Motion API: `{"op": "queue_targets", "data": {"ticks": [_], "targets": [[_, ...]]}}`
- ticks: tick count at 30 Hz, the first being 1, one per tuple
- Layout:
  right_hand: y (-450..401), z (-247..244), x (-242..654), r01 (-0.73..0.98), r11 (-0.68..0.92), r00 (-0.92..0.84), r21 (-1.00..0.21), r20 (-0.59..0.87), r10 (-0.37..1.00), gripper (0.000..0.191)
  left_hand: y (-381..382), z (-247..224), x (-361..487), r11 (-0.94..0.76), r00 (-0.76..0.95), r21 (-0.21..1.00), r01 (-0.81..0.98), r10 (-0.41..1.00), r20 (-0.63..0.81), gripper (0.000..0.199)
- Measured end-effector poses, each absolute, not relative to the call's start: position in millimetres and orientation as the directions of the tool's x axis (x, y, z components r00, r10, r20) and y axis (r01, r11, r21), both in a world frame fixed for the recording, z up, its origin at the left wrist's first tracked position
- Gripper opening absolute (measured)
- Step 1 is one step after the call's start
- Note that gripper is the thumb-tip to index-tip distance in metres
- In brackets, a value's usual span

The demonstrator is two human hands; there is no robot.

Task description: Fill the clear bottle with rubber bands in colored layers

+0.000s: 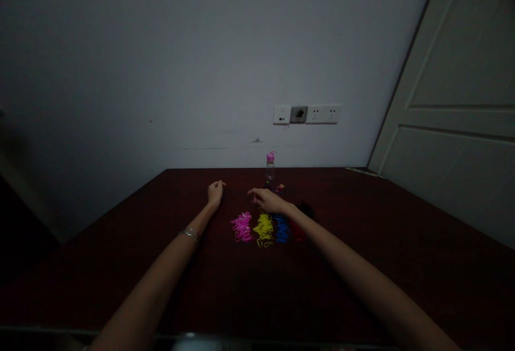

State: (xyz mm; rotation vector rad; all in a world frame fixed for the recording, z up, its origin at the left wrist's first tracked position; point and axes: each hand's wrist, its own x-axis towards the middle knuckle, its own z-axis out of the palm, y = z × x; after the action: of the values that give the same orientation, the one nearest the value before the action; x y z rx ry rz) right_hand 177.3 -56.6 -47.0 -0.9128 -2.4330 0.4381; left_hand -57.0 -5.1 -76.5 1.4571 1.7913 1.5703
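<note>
The left hand (pixel 215 192) is resting closed; the right hand (pixel 265 199), grip unclear, is reaching over small yellow rubbery loops (pixel 264 226), likely light, stretchy, best pinched by an edge.

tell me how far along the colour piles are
The pink pile, yellow pile and blue pile look done, each one colour. The right hand is beyond them; what it holds, if anything, is too dim to tell. Perhaps left to sort: the small mixed cluster near the bottle.
</note>
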Motion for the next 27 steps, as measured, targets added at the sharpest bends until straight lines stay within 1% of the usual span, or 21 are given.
{"op": "queue_targets", "data": {"ticks": [5, 9, 14, 18, 21, 23, 25, 27], "targets": [[-79.2, -35.2, 157.7, 0.458, 0.773, -0.739, -0.440, 0.295, 0.606, 0.032, -5.7, -77.0, -56.6, -0.177, -0.422, 0.877, 0.448, 0.822, 0.382, 0.035], [-81.2, -32.6, 160.9, 0.430, 0.784, -0.755, -0.448, 0.297, 0.584, 0.037, -7.0, -76.4, -56.5, -0.186, -0.416, 0.872, 0.453, 0.821, 0.391, 0.034], [-64.6, -35.5, 194.3, 0.482, 0.732, -0.673, -0.481, 0.332, 0.661, 0.040, -4.9, -76.9, -57.2, -0.153, -0.420, 0.869, 0.470, 0.827, 0.373, 0.035], [-51.1, -41.6, 249.3, 0.587, 0.654, -0.513, -0.478, 0.406, 0.757, 0.036, -4.4, -76.8, -57.6, -0.145, -0.409, 0.869, 0.474, 0.837, 0.363, 0.035], [-49.2, -49.4, 301.2, 0.715, 0.555, -0.367, -0.424, 0.448, 0.815, 0.033, -5.1, -75.6, -56.8, -0.134, -0.388, 0.863, 0.487, 0.852, 0.351, 0.034], [-52.3, -56.7, 334.5, 0.815, 0.467, -0.297, -0.343, 0.445, 0.845, 0.032, -4.9, -74.7, -55.7, -0.126, -0.358, 0.852, 0.508, 0.868, 0.343, 0.031], [-57.4, -65.2, 361.9, 0.887, 0.384, -0.259, -0.258, 0.411, 0.874, 0.033, -4.1, -73.8, -54.3, -0.124, -0.319, 0.824, 0.553, 0.882, 0.347, 0.028], [-63.3, -73.7, 380.4, 0.926, 0.324, -0.240, -0.193, 0.362, 0.901, 0.033, -3.3, -72.2, -52.5, -0.137, -0.242, 0.756, 0.640, 0.898, 0.368, 0.027]]}}
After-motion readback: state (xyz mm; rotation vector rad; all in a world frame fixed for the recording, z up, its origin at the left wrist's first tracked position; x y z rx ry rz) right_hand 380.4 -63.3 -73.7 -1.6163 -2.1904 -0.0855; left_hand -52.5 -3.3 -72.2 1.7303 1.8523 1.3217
